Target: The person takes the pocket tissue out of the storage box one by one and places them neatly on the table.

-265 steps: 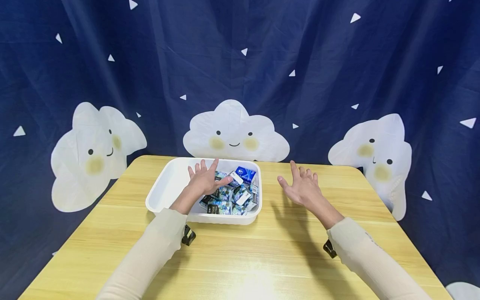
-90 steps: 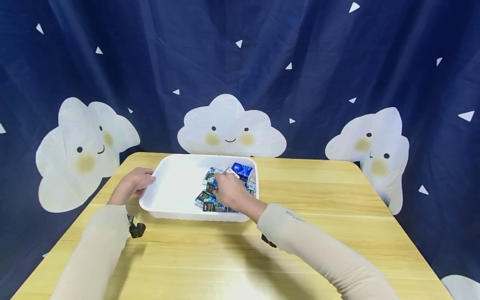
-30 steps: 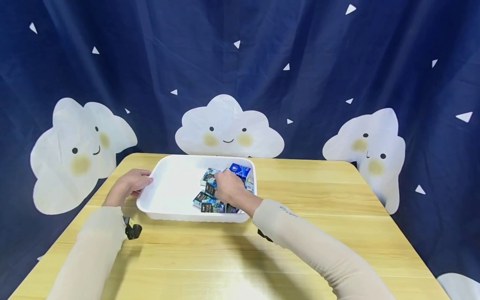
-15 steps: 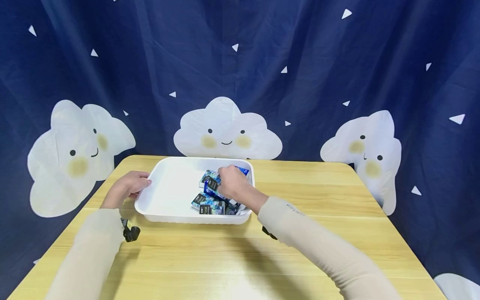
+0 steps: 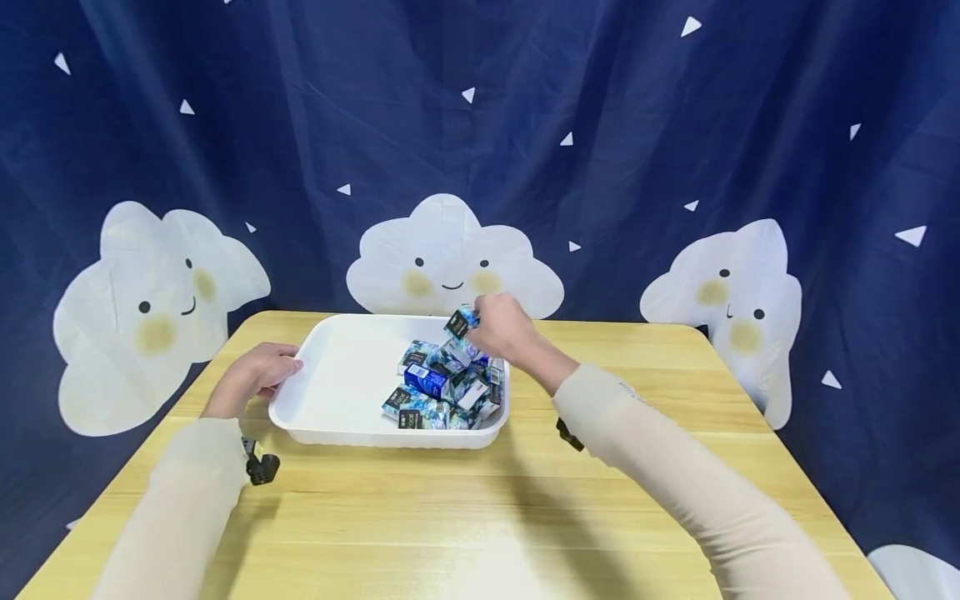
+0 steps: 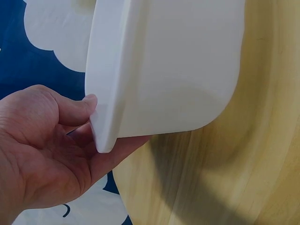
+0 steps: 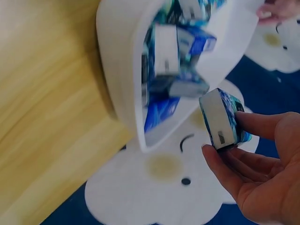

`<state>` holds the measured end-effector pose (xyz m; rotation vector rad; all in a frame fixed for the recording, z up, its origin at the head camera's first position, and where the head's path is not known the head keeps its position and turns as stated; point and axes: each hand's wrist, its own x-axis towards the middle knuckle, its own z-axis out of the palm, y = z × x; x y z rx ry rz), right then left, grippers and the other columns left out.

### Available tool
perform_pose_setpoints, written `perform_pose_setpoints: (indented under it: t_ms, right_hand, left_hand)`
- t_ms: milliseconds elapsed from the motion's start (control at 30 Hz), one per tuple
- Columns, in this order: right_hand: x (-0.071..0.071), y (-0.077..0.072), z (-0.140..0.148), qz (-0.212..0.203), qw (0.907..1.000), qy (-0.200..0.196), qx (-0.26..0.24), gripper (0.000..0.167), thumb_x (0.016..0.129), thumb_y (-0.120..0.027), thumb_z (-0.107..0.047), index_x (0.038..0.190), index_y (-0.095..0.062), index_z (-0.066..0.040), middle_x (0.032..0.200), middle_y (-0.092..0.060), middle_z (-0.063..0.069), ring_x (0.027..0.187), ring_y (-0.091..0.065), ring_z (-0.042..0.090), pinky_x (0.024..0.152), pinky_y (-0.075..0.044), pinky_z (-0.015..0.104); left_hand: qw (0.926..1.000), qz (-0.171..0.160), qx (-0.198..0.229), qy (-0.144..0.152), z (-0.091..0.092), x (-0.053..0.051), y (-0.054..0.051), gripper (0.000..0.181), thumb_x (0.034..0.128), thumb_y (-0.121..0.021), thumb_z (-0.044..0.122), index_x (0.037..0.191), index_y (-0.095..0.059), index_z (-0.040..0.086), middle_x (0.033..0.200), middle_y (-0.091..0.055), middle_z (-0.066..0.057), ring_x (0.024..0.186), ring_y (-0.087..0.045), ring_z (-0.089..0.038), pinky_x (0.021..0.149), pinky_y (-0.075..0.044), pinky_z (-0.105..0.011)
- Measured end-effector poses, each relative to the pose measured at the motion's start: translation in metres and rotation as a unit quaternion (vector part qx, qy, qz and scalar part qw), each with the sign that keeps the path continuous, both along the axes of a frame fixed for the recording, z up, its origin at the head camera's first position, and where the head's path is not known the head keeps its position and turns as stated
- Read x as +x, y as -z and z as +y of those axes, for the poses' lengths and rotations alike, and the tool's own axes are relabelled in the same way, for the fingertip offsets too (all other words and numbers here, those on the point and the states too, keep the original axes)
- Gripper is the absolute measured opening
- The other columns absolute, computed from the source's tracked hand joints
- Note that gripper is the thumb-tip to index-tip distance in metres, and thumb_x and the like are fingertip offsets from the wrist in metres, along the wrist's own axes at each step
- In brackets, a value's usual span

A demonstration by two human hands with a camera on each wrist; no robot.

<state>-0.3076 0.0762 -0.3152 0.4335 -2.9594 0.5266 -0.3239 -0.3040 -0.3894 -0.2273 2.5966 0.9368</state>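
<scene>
At the center of the head view, a right hand [image 5: 506, 327] pinches a small patterned box [image 5: 460, 322] near the far rim of a white tray [image 5: 345, 437], gripped at center left by the left hand [image 5: 258, 372]. Slipping fingertips could drop it onto the piled boxes [image 5: 425, 381].

Table [image 5: 675, 392]: pale yellow wood grain, slightly glossy, bright glare at near middle, far corners rounded. Directly on top: one white tray [image 5: 337, 383], right way up, rounded corners, thick lip; placed left of centre, near far edge, long sides roughly parallel to that edge.
</scene>
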Motion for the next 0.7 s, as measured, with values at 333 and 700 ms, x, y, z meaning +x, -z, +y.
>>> perform_pose_setpoints:
  t_ms: [333,700]
  right_hand:
    - [-0.013,-0.004,0.048,-0.006,0.9976,0.064,-0.026,0.012,0.085,-0.069,-0.015,0.08,-0.062,-0.006,0.079,-0.064,0.006,0.073,-0.054,0.02,0.063,-0.043,0.03]
    - [-0.024,0.03,0.088,-0.034,0.9909,0.125,-0.037,0.022,0.086,-0.074,-0.023,0.084,-0.072,-0.001,0.08,-0.071,0.012,0.081,-0.065,0.029,0.07,-0.052,0.037]
  left_hand:
    - [1.0,-0.006,0.003,-0.004,-0.003,-0.002,0.002,0.057,0.1056,-0.043,0.017,0.156,-0.027,-0.005,0.145,-0.043,-0.032,0.11,-0.057,-0.034,0.076,-0.053,-0.034]
    - [0.9997,-0.007,0.022,0.0,-0.006,0.0,0.002,0.058,0.1057,-0.044,0.019,0.157,-0.027,-0.003,0.147,-0.043,-0.031,0.113,-0.057,-0.033,0.078,-0.053,-0.033]
